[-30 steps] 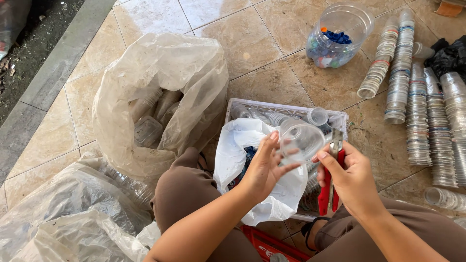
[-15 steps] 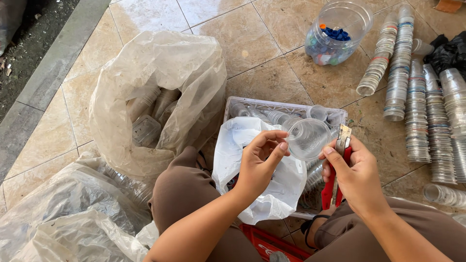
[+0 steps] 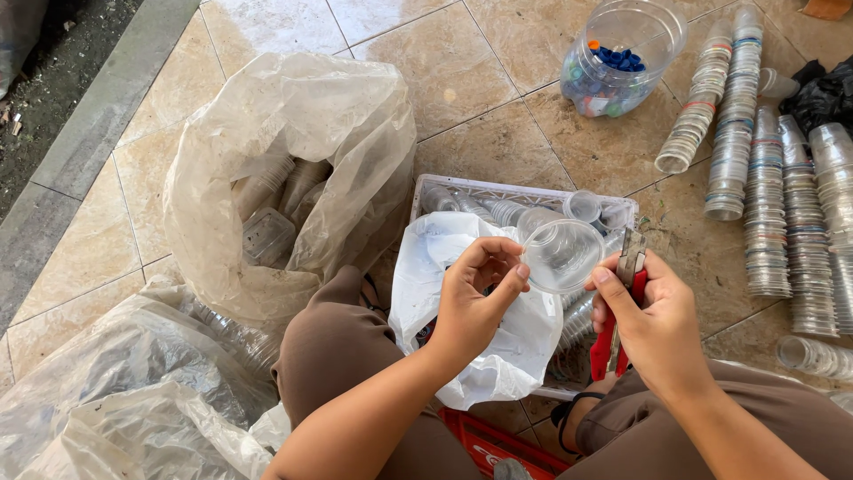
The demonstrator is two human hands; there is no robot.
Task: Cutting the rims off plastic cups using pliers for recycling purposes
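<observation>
A clear plastic cup (image 3: 562, 255) lies on its side between my two hands, above a white slatted crate (image 3: 498, 190). My left hand (image 3: 475, 307) has its fingers curled, thumb and forefinger pinching the cup's rim on the left. My right hand (image 3: 653, 324) grips a red-handled cutter (image 3: 619, 311) with its metal tip pointing up, and its thumb rests against the cup's right edge. A white plastic bag (image 3: 444, 267) lies open under my left hand, draped over the crate.
A big clear bag (image 3: 284, 169) of plastic bottles stands at left, with more clear bags (image 3: 115, 391) near my knee. Several stacks of clear cups (image 3: 764, 178) lie at right beside a black bag (image 3: 822, 93). A jar of coloured caps (image 3: 622, 58) sits behind. A red crate (image 3: 484, 444) is under my legs.
My left hand went from spread open against the cup to curled, pinching its rim. The cup and both hands shifted slightly lower; the cutter stays in my right hand.
</observation>
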